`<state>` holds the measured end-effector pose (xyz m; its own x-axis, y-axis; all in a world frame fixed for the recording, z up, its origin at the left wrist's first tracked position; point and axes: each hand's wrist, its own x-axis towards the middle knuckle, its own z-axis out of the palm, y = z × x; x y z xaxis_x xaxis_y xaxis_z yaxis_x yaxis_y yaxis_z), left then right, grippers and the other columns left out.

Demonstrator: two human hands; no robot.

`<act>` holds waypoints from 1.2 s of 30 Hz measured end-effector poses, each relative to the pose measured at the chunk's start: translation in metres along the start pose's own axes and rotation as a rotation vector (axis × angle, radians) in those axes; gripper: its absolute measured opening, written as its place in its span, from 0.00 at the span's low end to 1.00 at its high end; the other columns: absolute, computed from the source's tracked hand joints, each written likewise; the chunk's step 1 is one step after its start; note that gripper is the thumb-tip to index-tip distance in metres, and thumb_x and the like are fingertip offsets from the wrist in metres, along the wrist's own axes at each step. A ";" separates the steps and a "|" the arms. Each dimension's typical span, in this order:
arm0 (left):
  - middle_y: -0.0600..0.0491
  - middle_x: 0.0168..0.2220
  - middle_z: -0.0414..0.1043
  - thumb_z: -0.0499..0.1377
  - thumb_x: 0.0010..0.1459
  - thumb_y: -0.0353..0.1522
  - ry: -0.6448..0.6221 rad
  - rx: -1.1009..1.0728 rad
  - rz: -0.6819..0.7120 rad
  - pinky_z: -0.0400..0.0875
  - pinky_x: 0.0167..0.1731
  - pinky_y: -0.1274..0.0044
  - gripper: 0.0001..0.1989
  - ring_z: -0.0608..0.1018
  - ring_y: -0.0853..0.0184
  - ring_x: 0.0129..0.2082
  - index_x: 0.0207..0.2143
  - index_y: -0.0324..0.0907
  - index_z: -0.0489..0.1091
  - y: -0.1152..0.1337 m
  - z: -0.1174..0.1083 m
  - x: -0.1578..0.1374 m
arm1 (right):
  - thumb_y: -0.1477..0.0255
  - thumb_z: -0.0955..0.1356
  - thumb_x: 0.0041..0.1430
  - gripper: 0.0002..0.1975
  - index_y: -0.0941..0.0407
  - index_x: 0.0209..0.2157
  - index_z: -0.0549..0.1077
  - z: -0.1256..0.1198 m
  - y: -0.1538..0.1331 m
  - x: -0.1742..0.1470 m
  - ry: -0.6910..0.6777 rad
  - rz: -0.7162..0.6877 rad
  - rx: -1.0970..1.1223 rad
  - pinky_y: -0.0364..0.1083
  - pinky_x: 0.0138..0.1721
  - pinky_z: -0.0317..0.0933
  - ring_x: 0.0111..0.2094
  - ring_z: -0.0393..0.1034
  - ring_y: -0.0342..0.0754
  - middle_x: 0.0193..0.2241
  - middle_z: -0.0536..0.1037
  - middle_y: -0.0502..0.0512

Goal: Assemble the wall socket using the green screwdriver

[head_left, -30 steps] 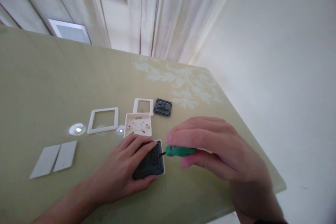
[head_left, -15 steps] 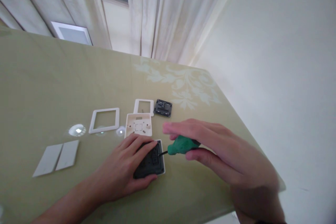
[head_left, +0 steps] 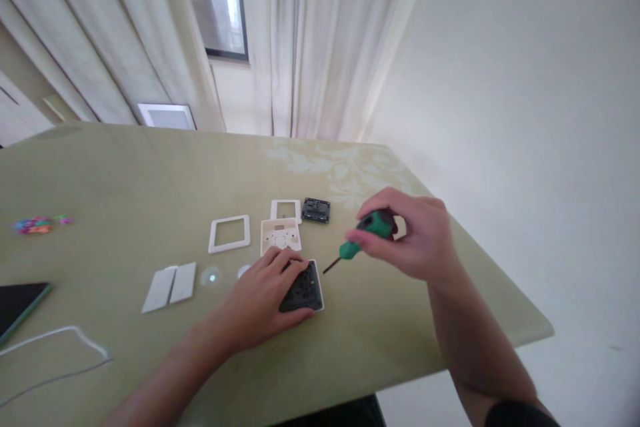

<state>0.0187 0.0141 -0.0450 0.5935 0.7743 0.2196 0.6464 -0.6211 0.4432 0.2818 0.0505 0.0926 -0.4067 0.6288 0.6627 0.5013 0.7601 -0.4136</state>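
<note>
The left hand (head_left: 273,290) gripped a dark panel (head_left: 306,289) flat on the surface (head_left: 375,327); beside it, the right hand (head_left: 415,235) gripped a green screwdriver (head_left: 351,249), its tip seemingly just clear of the panel. Beyond lay a white box (head_left: 281,232).

I see a green-and-black-handled screwdriver with a thin dark shank (head_left: 350,251), held tilted in the air, handle up to the right, tip down to the left. Just left of that tip, and apart from it, I see a squarish black plastic plate edged in white (head_left: 306,292), dark face up, its left part hidden from me.
</note>
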 end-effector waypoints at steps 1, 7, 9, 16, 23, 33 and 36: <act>0.43 0.62 0.74 0.72 0.63 0.44 -0.006 -0.001 -0.019 0.78 0.59 0.54 0.30 0.75 0.47 0.61 0.63 0.46 0.71 0.004 0.000 -0.003 | 0.59 0.79 0.64 0.16 0.55 0.34 0.77 0.000 0.006 -0.003 0.093 0.092 0.076 0.41 0.25 0.59 0.21 0.68 0.40 0.23 0.78 0.47; 0.45 0.63 0.76 0.61 0.73 0.45 0.264 0.069 -0.168 0.77 0.60 0.58 0.26 0.78 0.52 0.62 0.69 0.50 0.67 -0.009 -0.003 -0.058 | 0.52 0.83 0.47 0.26 0.52 0.35 0.73 0.039 0.062 -0.045 0.315 0.738 0.732 0.41 0.22 0.59 0.23 0.73 0.44 0.25 0.79 0.46; 0.44 0.59 0.78 0.57 0.74 0.47 0.411 0.222 -0.312 0.76 0.60 0.55 0.23 0.79 0.48 0.59 0.64 0.48 0.71 -0.035 -0.010 -0.085 | 0.51 0.82 0.47 0.26 0.53 0.31 0.71 0.057 0.076 -0.059 0.270 0.837 0.812 0.40 0.21 0.57 0.21 0.72 0.44 0.24 0.80 0.50; 0.39 0.67 0.75 0.47 0.75 0.42 0.305 0.594 -0.433 0.72 0.59 0.44 0.25 0.74 0.37 0.67 0.60 0.44 0.77 -0.098 -0.018 -0.153 | 0.51 0.80 0.46 0.25 0.54 0.30 0.71 0.080 0.081 -0.073 0.266 0.974 0.977 0.39 0.18 0.55 0.18 0.65 0.41 0.19 0.76 0.48; 0.49 0.61 0.82 0.59 0.69 0.48 0.189 0.402 -0.412 0.73 0.57 0.51 0.15 0.80 0.44 0.62 0.45 0.51 0.79 -0.072 -0.003 -0.136 | 0.53 0.79 0.47 0.23 0.54 0.30 0.71 0.078 0.078 -0.072 0.309 0.976 1.029 0.39 0.19 0.53 0.19 0.63 0.40 0.19 0.75 0.46; 0.47 0.52 0.83 0.64 0.68 0.54 0.439 0.190 -0.237 0.78 0.53 0.60 0.23 0.84 0.52 0.51 0.55 0.49 0.76 -0.008 -0.011 -0.082 | 0.54 0.79 0.47 0.22 0.54 0.29 0.70 0.083 0.078 -0.073 0.343 0.979 1.043 0.39 0.19 0.50 0.18 0.62 0.39 0.18 0.74 0.46; 0.48 0.53 0.83 0.66 0.68 0.51 0.362 0.196 -0.098 0.79 0.53 0.60 0.20 0.84 0.52 0.52 0.56 0.52 0.79 0.008 -0.004 -0.066 | 0.53 0.79 0.48 0.22 0.54 0.29 0.70 0.083 0.078 -0.074 0.343 0.982 1.038 0.39 0.19 0.50 0.18 0.62 0.39 0.19 0.75 0.46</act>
<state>-0.0176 -0.0419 -0.0522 0.3409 0.8015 0.4912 0.7909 -0.5270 0.3111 0.2874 0.0769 -0.0401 0.0374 0.9951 -0.0919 -0.3590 -0.0725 -0.9305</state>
